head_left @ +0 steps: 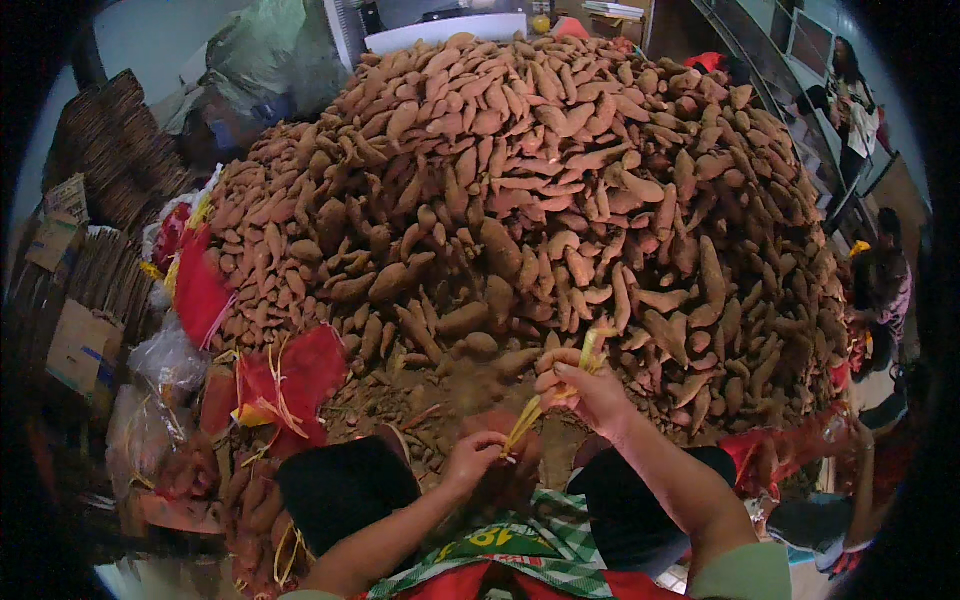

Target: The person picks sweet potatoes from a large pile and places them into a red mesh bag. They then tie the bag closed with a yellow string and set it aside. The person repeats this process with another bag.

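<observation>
Between my knees, both hands grip a length of yellow tie cord. My right hand is higher, its fingers closed around the cord, with a loose yellow end standing above the fist. My left hand pinches the lower end, where a small whitish bit shows. Just behind and below the cord is a blurred reddish mesh bag; how the cord meets it I cannot tell. A large heap of sweet potatoes rises directly in front of me, with soil and small roots at its near foot.
Red mesh bags with yellow cords lie at my left, above a filled mesh bag. Flattened cardboard boxes are stacked farther left. Several people are at the right, including one standing person. Red netting lies near my right knee.
</observation>
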`<state>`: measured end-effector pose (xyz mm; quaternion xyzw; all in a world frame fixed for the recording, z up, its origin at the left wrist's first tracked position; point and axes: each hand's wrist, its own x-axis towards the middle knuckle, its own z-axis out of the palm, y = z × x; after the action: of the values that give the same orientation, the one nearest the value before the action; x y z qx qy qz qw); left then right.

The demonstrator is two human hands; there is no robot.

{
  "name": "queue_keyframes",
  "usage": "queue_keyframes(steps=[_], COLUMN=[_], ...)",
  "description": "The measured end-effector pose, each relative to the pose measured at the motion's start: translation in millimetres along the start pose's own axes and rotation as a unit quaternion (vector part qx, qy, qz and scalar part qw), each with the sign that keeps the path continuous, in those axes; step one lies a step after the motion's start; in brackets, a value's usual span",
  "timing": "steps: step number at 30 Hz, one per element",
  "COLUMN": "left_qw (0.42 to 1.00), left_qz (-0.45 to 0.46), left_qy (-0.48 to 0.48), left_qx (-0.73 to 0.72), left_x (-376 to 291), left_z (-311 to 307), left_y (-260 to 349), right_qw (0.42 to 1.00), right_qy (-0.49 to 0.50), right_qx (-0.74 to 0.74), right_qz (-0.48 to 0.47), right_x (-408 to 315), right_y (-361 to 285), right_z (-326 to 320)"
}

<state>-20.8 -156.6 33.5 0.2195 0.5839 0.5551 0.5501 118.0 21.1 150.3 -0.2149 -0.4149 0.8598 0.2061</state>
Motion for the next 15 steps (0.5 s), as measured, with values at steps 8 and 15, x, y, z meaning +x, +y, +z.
queue_keyframes(steps=[8, 15], left_qw=[0.982, 0.955], left_qz=[0.071, 0.131], left_qy=[-0.087, -0.141], left_qx=[0.152, 0.225], left_x=[7.3, 12.1], left_z=[-12.7, -16.4], left_y=[1.3, -9.8], right_qw=[0.585, 0.744], right_qy=[-0.227, -0.140], right_qx=[-0.771, -0.654], right_qz=[-0.109, -0.010], right_x=[-20.7, -12.0], right_y=[41.6, 67.0], right_z=[-16.8, -37.7])
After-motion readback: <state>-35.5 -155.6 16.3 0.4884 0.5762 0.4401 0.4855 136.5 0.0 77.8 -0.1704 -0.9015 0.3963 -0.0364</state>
